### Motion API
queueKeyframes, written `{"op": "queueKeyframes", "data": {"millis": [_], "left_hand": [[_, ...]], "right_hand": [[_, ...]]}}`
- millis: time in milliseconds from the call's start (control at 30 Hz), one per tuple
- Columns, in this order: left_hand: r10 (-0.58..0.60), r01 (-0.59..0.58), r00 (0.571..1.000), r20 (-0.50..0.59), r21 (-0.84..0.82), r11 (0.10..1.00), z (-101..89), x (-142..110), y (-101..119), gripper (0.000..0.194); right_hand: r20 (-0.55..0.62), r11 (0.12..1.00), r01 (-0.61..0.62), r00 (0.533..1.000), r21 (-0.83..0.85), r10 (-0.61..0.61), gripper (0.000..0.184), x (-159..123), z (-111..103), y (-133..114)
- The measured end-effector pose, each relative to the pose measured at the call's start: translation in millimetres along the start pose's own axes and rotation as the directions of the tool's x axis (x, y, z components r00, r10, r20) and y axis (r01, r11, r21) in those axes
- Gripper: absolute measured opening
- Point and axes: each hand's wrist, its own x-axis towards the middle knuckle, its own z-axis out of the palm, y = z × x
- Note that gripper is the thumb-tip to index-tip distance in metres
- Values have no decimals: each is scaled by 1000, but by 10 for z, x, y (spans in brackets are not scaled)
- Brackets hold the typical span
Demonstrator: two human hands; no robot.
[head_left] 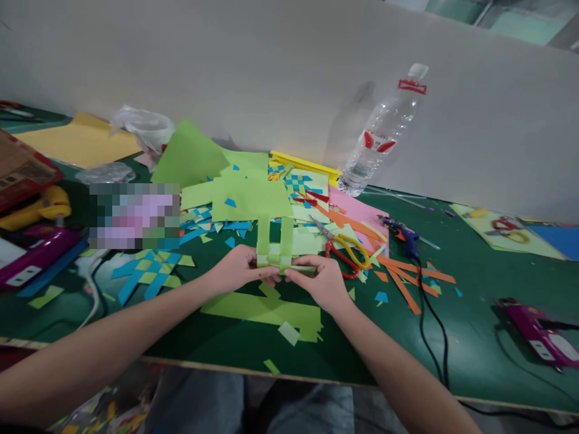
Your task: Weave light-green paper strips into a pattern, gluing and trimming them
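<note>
Between my two hands is a light green piece of woven paper strips (274,256), its upright strips crossed by a paler one near the bottom. My left hand (239,265) pinches its lower left edge. With thumb and fingers closed, my right hand (319,278) grips the lower right end, where a thin strip pokes out. The upright strips reach up to a larger light green sheet (251,199); whether they are joined to it I cannot tell. Just right of my right hand lie scissors (348,253) with red and yellow handles. Below my hands rests a green paper band (262,310).
A blue glue gun (404,235) with a black cable lies at right, near orange strips (407,280). An upright clear bottle (382,138) stands by the wall. Blue-green woven paper (151,268) lies left. Purple power strips (540,331) sit at both sides.
</note>
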Motion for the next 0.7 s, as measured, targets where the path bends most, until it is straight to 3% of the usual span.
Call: {"op": "queueKeyframes", "data": {"millis": [333, 433, 533, 700], "left_hand": [[23, -23, 1000, 8, -28, 999, 4, 3, -20, 22], [21, -21, 1000, -14, 14, 1000, -1, 3, -22, 22], [35, -29, 998, -51, 111, 993, -16, -7, -29, 24], [79, -55, 994, -76, 277, 959, -33, -27, -49, 27]], "right_hand": [[-27, 1000, 7, 1000, -16, -7, 25, -30, 38, -18], [-44, 981, 123, 990, -151, -131, 21, -53, 42, -29], [-69, 908, 255, 954, -331, -293, 19, -87, -8, -85], [-188, 852, 275, 902, -445, -390, 19, -96, -162, -205]]}}
